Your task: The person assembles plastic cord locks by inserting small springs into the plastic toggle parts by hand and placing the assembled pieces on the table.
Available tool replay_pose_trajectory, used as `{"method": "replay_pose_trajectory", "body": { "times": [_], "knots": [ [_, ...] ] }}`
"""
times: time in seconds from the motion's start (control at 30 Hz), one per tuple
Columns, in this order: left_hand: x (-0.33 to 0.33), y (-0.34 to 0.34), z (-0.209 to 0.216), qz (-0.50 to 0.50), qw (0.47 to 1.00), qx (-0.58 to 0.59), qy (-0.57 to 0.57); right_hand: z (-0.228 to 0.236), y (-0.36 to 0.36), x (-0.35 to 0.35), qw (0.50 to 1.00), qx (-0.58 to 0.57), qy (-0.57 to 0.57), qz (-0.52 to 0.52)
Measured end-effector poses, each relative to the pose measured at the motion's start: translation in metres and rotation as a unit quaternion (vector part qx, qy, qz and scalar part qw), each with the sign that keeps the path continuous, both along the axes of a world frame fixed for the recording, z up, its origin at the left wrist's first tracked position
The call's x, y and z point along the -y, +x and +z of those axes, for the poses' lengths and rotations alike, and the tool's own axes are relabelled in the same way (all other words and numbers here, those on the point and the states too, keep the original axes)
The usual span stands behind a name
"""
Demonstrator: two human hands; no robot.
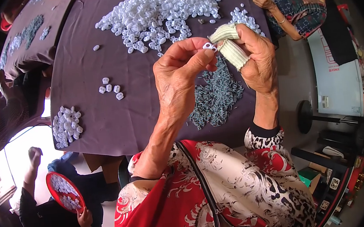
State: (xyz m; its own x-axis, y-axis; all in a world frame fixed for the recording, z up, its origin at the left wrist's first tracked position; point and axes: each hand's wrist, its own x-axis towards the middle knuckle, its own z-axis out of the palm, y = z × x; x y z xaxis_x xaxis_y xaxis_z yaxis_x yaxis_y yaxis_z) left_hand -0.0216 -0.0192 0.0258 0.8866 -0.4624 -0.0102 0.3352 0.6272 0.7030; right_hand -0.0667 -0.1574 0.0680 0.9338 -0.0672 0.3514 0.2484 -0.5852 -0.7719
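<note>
Above the table, my left hand [180,71] pinches a small white plastic piece [209,46] with a hole in it, between thumb and fingertips. My right hand [259,59] meets it there, its thumb and forefinger wrapped in pale ribbed knit finger covers [234,54] and closed at the edge of the white piece. Whatever those covered fingertips grip is too small to make out. Below both hands lies a spread of thin grey-blue pins [216,99], partly hidden by my left hand. A big heap of similar white pieces [162,9] covers the far part of the table.
Several white pieces [109,89] sit apart on the dark tablecloth [93,114], with a small pile [66,125] at the left edge. One person [297,4] works at the far right. Another person [60,219] at lower left holds a red tray [54,194] of white pieces.
</note>
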Motion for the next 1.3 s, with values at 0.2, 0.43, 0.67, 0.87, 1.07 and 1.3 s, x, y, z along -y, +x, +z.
{"method": "replay_pose_trajectory", "body": {
  "times": [0.2,0.43,0.67,0.87,1.07,1.3],
  "knots": [
    [-0.001,0.0,-0.001,0.0,1.0,0.002,0.003,-0.002,0.001,0.003,1.0,-0.004,-0.02,0.013],
    [0.0,0.001,0.0,0.005,1.0,0.006,0.006,-0.009,0.006,0.002,0.998,0.059,0.004,0.005],
    [0.0,0.001,-0.004,0.004,1.0,0.008,0.008,-0.006,0.001,0.006,1.0,-0.011,-0.012,0.026],
    [0.0,0.002,-0.005,0.004,1.0,0.003,0.02,-0.009,0.001,0.007,0.999,-0.019,0.016,0.028],
    [0.0,0.002,-0.007,0.008,1.0,0.003,0.018,-0.01,0.003,0.007,0.999,-0.012,-0.003,0.038],
    [0.0,0.002,-0.006,-0.01,0.999,0.013,0.031,-0.009,0.001,0.004,1.0,-0.012,0.02,0.016]
  ]
}}
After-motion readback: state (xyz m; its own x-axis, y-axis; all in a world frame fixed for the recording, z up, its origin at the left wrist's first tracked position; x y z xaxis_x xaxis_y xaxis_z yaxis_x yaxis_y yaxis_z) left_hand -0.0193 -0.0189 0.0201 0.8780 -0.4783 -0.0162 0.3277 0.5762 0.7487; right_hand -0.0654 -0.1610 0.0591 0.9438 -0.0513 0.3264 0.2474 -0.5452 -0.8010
